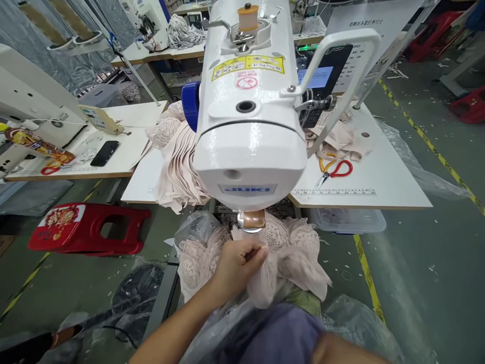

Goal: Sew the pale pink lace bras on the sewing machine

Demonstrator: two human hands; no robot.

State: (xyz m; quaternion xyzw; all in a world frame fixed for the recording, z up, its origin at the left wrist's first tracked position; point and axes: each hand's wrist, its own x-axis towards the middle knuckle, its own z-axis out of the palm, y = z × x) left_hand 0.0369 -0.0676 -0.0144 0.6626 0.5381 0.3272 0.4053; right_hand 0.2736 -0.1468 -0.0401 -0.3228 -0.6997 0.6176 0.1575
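Note:
My left hand (240, 262) is closed, thumb and forefinger pinching the edge of a pale pink lace garment (293, 265) just below the sewing head. The garment has rounded lace parts like bra cups, and its sheer part hangs over my lap. Above my fingers, the white JUKI sewing machine (250, 156) faces me, with a copper-coloured plate (253, 219) at its lower end. The needle area is mostly hidden. More lace pieces (193, 263) lie left of my hand in clear plastic. Only my right forearm shows at the bottom edge; the right hand is out of sight.
Stacked pink fabric pieces (180, 167) lie left of the machine. On the right tabletop are red-and-yellow-handled snips (335, 169), a ruler strip (337, 192) and more fabric (341, 139). A red stool (89, 230) is at left, a clear plastic bin (348, 220) under the right tabletop.

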